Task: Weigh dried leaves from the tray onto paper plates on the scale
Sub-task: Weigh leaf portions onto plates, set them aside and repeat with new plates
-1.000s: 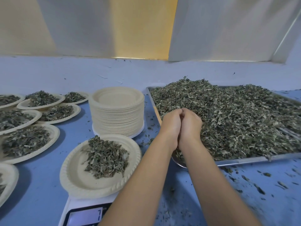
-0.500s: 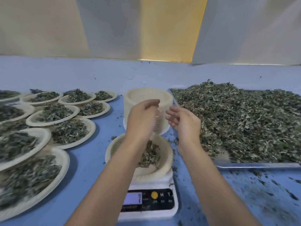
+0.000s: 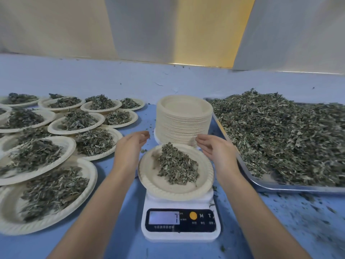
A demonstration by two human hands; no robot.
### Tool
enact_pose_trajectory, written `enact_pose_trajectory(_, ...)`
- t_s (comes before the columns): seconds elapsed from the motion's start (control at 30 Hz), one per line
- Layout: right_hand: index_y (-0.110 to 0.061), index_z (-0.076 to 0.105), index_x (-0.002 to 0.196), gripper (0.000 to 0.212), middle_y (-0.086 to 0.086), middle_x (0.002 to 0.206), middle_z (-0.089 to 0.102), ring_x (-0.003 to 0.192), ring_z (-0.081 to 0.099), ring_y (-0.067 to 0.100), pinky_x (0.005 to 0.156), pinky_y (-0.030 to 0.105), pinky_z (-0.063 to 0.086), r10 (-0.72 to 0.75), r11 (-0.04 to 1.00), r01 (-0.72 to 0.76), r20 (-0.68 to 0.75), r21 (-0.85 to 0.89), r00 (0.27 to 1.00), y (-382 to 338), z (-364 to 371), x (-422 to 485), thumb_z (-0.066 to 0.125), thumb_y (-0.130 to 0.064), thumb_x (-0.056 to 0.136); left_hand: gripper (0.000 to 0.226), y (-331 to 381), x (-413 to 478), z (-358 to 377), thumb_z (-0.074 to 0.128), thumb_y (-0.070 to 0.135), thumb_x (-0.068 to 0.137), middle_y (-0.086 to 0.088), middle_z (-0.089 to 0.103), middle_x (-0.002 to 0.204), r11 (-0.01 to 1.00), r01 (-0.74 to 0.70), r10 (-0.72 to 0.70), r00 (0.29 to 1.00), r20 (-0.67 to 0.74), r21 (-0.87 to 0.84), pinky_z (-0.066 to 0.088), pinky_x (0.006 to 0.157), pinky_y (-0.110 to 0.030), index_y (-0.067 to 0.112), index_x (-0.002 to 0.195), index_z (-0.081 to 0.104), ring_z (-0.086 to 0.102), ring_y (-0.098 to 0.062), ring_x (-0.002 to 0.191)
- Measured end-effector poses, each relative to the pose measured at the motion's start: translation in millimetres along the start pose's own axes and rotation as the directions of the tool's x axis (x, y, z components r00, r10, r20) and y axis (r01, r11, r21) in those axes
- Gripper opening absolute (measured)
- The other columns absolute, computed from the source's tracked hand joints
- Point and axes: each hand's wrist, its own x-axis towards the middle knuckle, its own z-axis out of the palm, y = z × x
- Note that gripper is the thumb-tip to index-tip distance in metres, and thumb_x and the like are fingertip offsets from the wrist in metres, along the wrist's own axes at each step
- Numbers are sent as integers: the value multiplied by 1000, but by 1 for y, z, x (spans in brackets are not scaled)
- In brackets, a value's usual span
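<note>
Head view. A pale blue tabletop (image 3: 130, 230) ran back to a wall of off-white and yellow panels (image 3: 196, 34). Dark leaf crumbs (image 3: 308, 208) were scattered over the near right part of the surface, below the tray.

A white digital kitchen scale (image 3: 180, 234) stood at centre front, its lit display showing what looked like a 7. A round beige paper plate (image 3: 162, 186) sat on the scale, carrying a small heap of dried green leaves (image 3: 176, 165).

Just behind it stood a tall stack of empty beige paper plates (image 3: 183, 124). To the right lay a shallow rectangular metal tray (image 3: 280, 187), with a deep layer of loose dried leaves (image 3: 280, 131) over most of it.

On the left, many filled paper plates (image 3: 46, 227) crowded the surface, several rims overlapping.

The left hand (image 3: 128, 148) hovered beside the far left edge of the plate on the scale and the right hand (image 3: 214, 148) beside its far right edge. Both were released, fingers relaxed and holding nothing. Contact with the rim could not be determined.
</note>
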Motion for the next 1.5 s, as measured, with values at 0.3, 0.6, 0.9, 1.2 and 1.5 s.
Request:
enact_pose_trajectory(0.3, -5, 70, 90, 26, 14, 98, 72, 94, 70, 21, 91, 31, 53, 25, 994, -24, -16, 105, 1000, 8, 4, 2, 47, 7, 88, 24, -14, 6, 2, 43, 2, 92, -12, 66, 112, 994, 79, -79, 997, 5, -79, 45, 97, -29, 6, 100, 65, 60, -19, 111)
enact_pose_trajectory(0.6, -1, 70, 90, 25, 15, 95, 73, 90, 71, 21, 86, 27, 55, 11, 994, -7, -42, 112, 999, 5, 8, 0, 46, 8, 87, 23, -10, 4, 2, 50, 1, 88, -6, 70, 95, 964, 173, -168, 985, 43, -203, 52, 78, -29, 5, 103, 67, 66, -18, 87)
enact_pose_trajectory(0.9, 0, 69, 87, 24, 16, 90, 73, 87, 72, 21, 83, 26, 55, 23, 976, -27, 19, 215, 1000, -13, 37, 0, 46, 8, 85, 20, 16, 8, -24, 55, 9, 89, -5, 65, 84, 930, 323, -304, 944, 127, -176, 45, 58, -28, 15, 106, 65, 60, -17, 57)
enact_pose_trajectory(1.2, -4, 69, 89, 18, 11, 91, 73, 82, 70, 16, 81, 29, 54, 27, 992, -45, 144, 121, 989, -26, 110, 11, 52, 1, 85, 27, 51, 23, -81, 47, 2, 93, -7, 65, 70, 899, 251, -244, 968, 66, -360, 48, 38, -20, 7, 117, 60, 60, -13, 41)
enact_pose_trajectory(1.5, -5, 63, 85, 6, 11, 76, 59, 64, 56, 20, 56, 28, 52, 216, 959, -131, 348, -251, 912, -14, 197, 8, 63, -12, 85, 19, 66, 62, -156, 50, 4, 93, -11, 61, 120, 921, 66, -199, 926, -320, -383, 50, 87, -43, 16, 92, 64, 59, -27, 104)
